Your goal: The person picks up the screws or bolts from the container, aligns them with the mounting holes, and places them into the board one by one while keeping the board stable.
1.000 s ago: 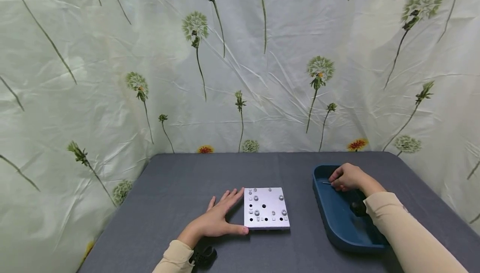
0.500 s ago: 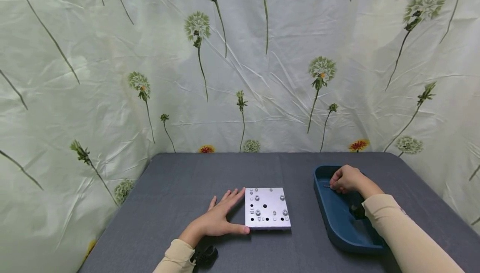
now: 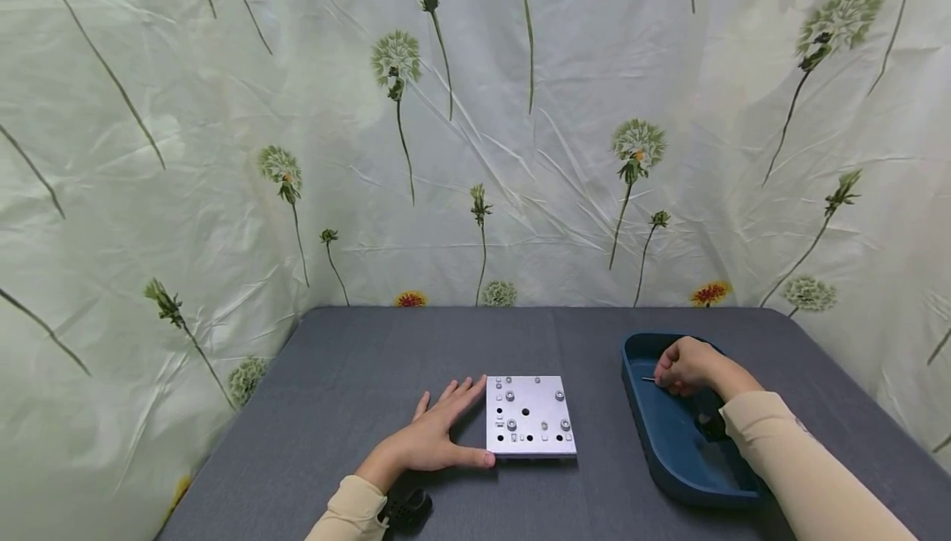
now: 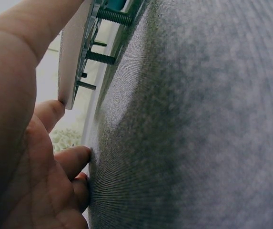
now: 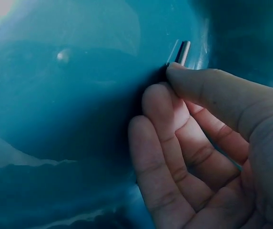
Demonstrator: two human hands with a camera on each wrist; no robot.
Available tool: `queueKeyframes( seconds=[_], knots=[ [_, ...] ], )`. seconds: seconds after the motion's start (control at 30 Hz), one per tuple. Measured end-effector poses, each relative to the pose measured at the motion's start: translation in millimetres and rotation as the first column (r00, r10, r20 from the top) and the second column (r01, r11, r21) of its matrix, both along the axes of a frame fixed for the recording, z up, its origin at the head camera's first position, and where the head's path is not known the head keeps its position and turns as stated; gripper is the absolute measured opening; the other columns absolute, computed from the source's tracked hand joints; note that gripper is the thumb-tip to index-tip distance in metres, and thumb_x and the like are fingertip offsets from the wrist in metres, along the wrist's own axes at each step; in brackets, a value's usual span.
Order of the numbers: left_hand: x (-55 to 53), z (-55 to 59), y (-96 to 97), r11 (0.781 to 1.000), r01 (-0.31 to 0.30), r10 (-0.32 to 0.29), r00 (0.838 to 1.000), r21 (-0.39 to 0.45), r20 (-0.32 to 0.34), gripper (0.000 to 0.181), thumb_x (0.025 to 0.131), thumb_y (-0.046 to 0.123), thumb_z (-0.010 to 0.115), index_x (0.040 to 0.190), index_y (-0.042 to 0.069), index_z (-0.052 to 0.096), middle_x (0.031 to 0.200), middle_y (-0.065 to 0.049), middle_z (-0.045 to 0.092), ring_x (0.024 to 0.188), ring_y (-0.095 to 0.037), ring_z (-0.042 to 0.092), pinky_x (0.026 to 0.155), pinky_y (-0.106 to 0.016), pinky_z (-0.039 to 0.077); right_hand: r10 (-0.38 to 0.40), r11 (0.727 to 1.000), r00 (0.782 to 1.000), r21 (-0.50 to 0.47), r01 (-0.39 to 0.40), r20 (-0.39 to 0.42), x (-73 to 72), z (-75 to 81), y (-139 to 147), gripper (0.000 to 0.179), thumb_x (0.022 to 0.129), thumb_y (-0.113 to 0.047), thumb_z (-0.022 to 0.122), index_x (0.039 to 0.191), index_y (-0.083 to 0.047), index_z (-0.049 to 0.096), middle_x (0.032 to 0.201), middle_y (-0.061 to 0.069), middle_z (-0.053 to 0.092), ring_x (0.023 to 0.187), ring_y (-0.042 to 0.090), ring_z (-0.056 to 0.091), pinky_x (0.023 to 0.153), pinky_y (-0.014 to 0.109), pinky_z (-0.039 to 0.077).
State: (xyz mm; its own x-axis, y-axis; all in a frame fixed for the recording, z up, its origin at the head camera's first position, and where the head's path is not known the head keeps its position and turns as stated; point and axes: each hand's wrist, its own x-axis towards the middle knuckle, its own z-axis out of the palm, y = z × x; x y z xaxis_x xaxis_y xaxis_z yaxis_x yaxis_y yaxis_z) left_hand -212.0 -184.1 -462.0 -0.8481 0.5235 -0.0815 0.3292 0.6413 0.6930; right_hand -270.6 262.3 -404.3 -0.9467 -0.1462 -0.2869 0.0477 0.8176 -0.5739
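Right now the left hand (image 3: 427, 442) is lying flat on the grey table (image 3: 342, 376), fingers straight and lightly spread, w/ thumb and fingertips touching the left edge of the metal plate (image 3: 531, 415). Plate is sitting near the table's middle, toward the near side, w/ several bolts and holes showing on top; in the left wrist view it's standing just off the cloth on small threaded posts (image 4: 113, 16), thumb (image 4: 26, 43) pressing along its edge.

Right hand (image 3: 685, 366) is reaching into the far end of the blue tray (image 3: 672, 458), which is resting on the table's right side, well apart from the plate. Its fingers are curling in, thumb and forefinger pinching a thin metal pin (image 5: 182, 51) whose tip is sticking out to the left. Pin's other end is hidden in the grip. Another small round metal piece (image 5: 63, 56) is lying on the tray floor nearby.

Behind the table a flower-print curtain (image 3: 475, 128) is hanging
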Motion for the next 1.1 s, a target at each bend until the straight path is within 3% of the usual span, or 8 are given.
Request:
queueKeyframes(
  seconds=[0.33,0.63,0.9,1.1],
  knots=[
    [0.5,-2.9,-1.7,1.0,0.008,-0.008,1.0,0.009,0.003,0.114,0.086,0.059,0.086,0.174,0.027,0.022,0.179,-0.016,0.022,0.168,-0.045,0.01,0.124,-0.08,-0.004,-0.01,1.0,1.0,-0.016,0.01,0.004,9.8,-4.5,-0.9,0.011,0.096,0.0,0.072,0.087,0.0,0.076,0.074,0.003,0.068,0.072,0.015,0.064,0.067,0.033,0.06],
    [-4.9,-13.7,-5.2,0.999,0.016,-0.015,1.0,0.049,-0.01,0.114,0.082,0.074,0.081,0.173,0.038,0.023,0.18,-0.015,0.023,0.169,-0.044,0.007,0.124,-0.078,-0.009,0.001,1.0,1.0,0.006,-0.001,-0.015,14.8,-5.2,0.3,0.009,0.094,-0.002,0.078,0.085,-0.001,0.079,0.076,0.003,0.071,0.07,0.013,0.062,0.067,0.031,0.06],
    [-2.1,-7.0,-5.5,0.998,0.025,-0.024,1.0,0.052,-0.01,0.116,0.084,0.069,0.083,0.174,0.029,0.022,0.179,-0.018,0.023,0.167,-0.049,0.009,0.123,-0.08,-0.006,0.01,1.0,1.0,0.027,-0.01,-0.02,15.2,-5.4,-0.1,0.008,0.094,-0.002,0.078,0.086,-0.001,0.081,0.078,0.002,0.074,0.071,0.013,0.066,0.068,0.032,0.062],
    [-2.3,-7.7,-4.9,0.999,0.02,-0.02,1.0,0.043,-0.002,0.116,0.083,0.07,0.083,0.174,0.031,0.022,0.18,-0.016,0.022,0.168,-0.046,0.008,0.125,-0.078,-0.008,0.021,1.0,1.0,0.016,-0.021,-0.009,16.5,-5.4,0.5,0.008,0.094,-0.002,0.078,0.087,0.001,0.081,0.077,0.0,0.074,0.071,0.013,0.067,0.069,0.033,0.063]
  ],
)
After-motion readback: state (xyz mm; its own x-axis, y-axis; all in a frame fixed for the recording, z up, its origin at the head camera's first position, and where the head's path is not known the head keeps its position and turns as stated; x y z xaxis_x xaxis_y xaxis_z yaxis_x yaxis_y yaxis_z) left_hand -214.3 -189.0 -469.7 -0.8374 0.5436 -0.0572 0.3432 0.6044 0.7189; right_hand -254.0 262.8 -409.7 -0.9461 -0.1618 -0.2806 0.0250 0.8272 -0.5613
